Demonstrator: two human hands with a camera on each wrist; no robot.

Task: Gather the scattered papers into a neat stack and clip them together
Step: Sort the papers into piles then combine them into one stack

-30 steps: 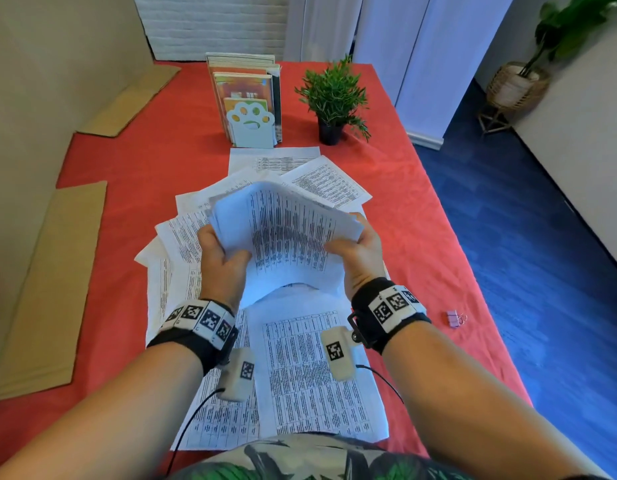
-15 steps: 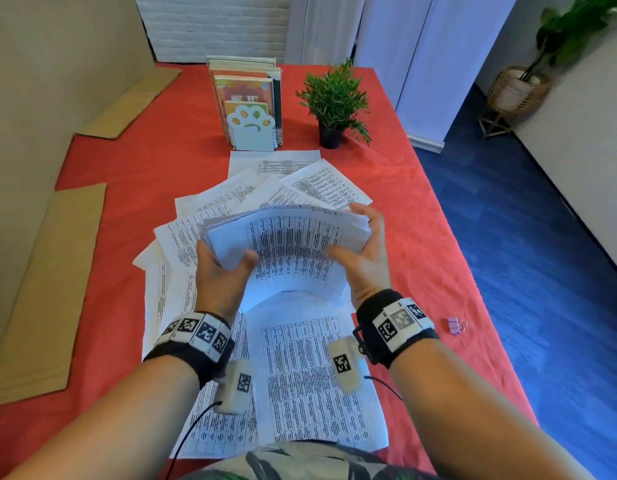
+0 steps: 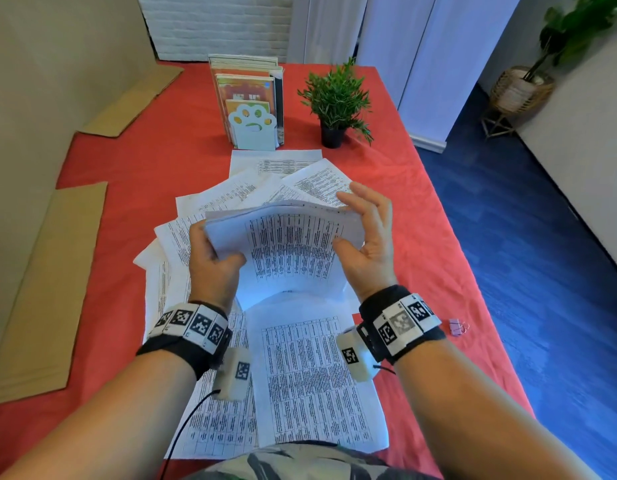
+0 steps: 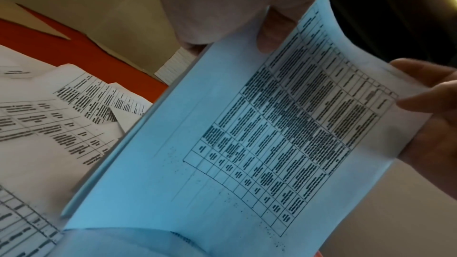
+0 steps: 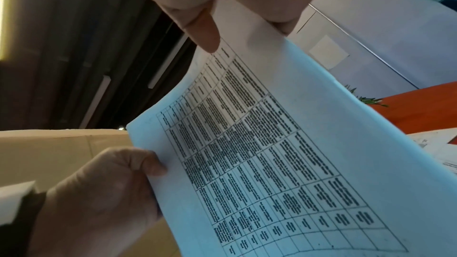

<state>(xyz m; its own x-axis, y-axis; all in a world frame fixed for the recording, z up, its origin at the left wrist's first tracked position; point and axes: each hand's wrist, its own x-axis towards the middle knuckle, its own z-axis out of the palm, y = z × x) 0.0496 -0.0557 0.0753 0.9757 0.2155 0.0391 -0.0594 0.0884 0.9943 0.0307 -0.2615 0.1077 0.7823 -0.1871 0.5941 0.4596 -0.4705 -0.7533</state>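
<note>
Change since earlier: my right hand (image 3: 367, 237) has opened out along the bundle's right edge, and the bundle (image 3: 286, 251) has dropped from a high arch to a lower, flatter bow.
Left hand (image 3: 211, 259): I grip the bundle's left edge, thumb on the printed face, fingers (image 4: 277, 26) curled behind; this side carries the sheets.
Right hand: fingers straight and spread against the right edge, thumb resting on the printed face; the hand is flat so it can push the edges flush, in my judgement, not to hold weight.
Bundle: held in the air between both hands above the desk (image 3: 127, 161), printed side toward me, lower edge hanging toward the loose sheets. Edges at the top still fan a little.
Loose sheets (image 3: 317, 379): several remain spread on the desk under and beyond my hands, overlapping at angles; they are not yet in the bundle.
Binder clip (image 3: 458, 328): lies on the desk to the right of my right wrist, apart from all paper, untouched.
Step in hand: squaring what I have gathered.
Remaining: collect the loose sheets, square again, fit the clip.
Risk: a one-sided grip may let inner sheets slide out.
</note>
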